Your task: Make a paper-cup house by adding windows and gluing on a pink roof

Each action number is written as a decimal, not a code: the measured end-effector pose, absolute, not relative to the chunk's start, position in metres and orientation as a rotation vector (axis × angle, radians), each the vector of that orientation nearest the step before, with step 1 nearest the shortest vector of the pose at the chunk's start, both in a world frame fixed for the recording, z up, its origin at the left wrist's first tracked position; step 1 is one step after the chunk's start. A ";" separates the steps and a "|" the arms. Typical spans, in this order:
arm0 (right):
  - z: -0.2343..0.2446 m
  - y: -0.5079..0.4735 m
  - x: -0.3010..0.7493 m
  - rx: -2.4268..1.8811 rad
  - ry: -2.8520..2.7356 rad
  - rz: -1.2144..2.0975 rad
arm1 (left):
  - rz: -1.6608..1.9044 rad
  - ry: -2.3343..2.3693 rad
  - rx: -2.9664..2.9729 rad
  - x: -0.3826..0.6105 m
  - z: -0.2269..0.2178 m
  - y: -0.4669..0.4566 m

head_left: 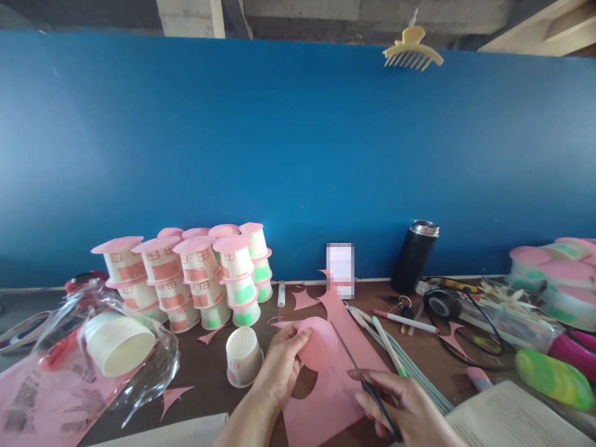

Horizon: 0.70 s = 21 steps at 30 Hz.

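Note:
My left hand pinches a round pink paper disc above the wooden table. My right hand grips a pair of thin scissors, their blades pointing up and left toward the disc. Under both hands lies a pink paper sheet with a round hole cut out of it. An upside-down paper cup stands just left of my left hand. Behind it, several cup houses with pink roofs are stacked against the blue wall.
A plastic bag with a stack of white cups lies at left. Pens and sticks, a black flask, a tape roll, cables, an open notebook and more pink-topped pieces crowd the right. Pink scraps lie scattered.

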State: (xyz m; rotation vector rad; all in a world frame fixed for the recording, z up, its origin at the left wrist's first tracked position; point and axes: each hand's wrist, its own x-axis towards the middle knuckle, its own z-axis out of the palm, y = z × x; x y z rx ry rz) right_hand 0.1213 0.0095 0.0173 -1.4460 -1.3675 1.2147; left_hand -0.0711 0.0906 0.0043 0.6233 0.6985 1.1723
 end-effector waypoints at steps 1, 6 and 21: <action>0.019 0.009 0.121 -1.447 -1.373 1.246 | 1.172 0.703 0.628 -0.071 0.005 0.090; 0.026 0.008 0.124 -1.448 -1.400 1.329 | 1.176 0.721 0.640 -0.071 0.005 0.089; 0.028 0.009 0.123 -1.498 -1.416 1.321 | 1.155 0.768 0.694 -0.072 0.005 0.087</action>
